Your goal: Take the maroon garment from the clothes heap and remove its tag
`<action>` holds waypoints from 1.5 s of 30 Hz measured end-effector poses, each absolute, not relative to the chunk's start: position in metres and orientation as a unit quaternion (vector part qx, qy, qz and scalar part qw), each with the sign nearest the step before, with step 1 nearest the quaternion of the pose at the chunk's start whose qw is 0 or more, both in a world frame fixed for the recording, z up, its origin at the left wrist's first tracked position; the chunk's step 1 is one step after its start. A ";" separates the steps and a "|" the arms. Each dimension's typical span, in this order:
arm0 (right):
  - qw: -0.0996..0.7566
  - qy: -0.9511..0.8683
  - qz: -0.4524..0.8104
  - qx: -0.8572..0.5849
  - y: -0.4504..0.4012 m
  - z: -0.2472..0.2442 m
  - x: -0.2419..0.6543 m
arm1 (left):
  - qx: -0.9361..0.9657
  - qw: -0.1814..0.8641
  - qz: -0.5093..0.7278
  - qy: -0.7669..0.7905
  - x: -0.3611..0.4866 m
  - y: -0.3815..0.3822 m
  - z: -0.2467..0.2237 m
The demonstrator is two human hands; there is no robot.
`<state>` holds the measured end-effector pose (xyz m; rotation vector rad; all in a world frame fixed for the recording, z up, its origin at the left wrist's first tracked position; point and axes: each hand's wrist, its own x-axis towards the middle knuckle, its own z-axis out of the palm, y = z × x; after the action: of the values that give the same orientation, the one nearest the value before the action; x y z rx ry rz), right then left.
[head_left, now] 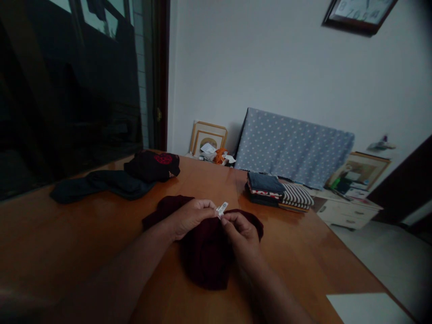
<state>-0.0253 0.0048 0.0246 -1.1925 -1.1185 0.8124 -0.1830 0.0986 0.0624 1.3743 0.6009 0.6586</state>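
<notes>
The left hand (191,218) and right hand (241,231) are both closed narrow, pinching a small white tag (222,209) between them. Under the hands, a dark red garment (205,256) lies bunched on the wooden surface (67,234). Dark clothes (151,165) lie at about 10 o'clock from the hands; a folded stack (265,189) and striped cloth (297,195) sit at about 1 o'clock.

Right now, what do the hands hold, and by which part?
The left hand and right hand pinch a white tag by its lower end, between their fingertips.
</notes>
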 end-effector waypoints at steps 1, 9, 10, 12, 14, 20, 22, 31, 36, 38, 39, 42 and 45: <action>0.608 -0.482 0.355 -0.521 0.005 0.026 -0.025 | 0.613 0.685 0.292 0.265 -0.183 0.099 0.062; 0.614 -0.430 0.390 -0.534 0.011 0.026 -0.018 | 0.614 0.695 0.279 0.248 -0.183 0.098 0.063; 0.617 -0.418 0.399 -0.534 0.011 0.026 -0.018 | 0.614 0.696 0.277 0.249 -0.183 0.099 0.063; 0.626 -0.396 0.418 -0.526 0.012 0.028 -0.018 | 0.615 0.695 0.275 0.253 -0.183 0.099 0.062; 0.634 -0.387 0.428 -0.515 0.012 0.031 -0.020 | 0.619 0.691 0.273 0.253 -0.182 0.099 0.063; 0.646 -0.390 0.439 -0.487 0.013 0.030 -0.021 | 0.643 0.687 0.249 0.231 -0.182 0.094 0.064; 0.651 -0.382 0.438 -0.489 0.014 0.029 -0.020 | 0.646 0.689 0.242 0.223 -0.181 0.092 0.064; 0.683 -0.355 0.439 -0.464 0.013 0.033 -0.020 | 0.698 0.633 0.244 0.230 -0.173 0.089 0.061; 0.682 -0.357 0.428 -0.472 0.013 0.031 -0.018 | 0.781 0.506 0.258 0.258 -0.172 0.095 0.057; 0.680 -0.361 0.427 -0.474 0.014 0.031 -0.017 | 0.823 0.392 0.307 0.273 -0.174 0.099 0.055; 0.680 -0.364 0.427 -0.472 0.013 0.031 -0.017 | 0.832 0.331 0.343 0.282 -0.176 0.100 0.055; 0.683 -0.377 0.424 -0.460 0.012 0.033 -0.017 | 0.819 0.225 0.436 0.298 -0.180 0.099 0.060; 0.681 -0.384 0.429 -0.452 0.011 0.034 -0.018 | 0.797 0.286 0.449 0.287 -0.179 0.089 0.069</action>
<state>-0.0177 0.0108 0.0338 -1.0139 -0.8627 0.9633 -0.1789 0.0886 0.0694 2.1301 0.7675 1.1992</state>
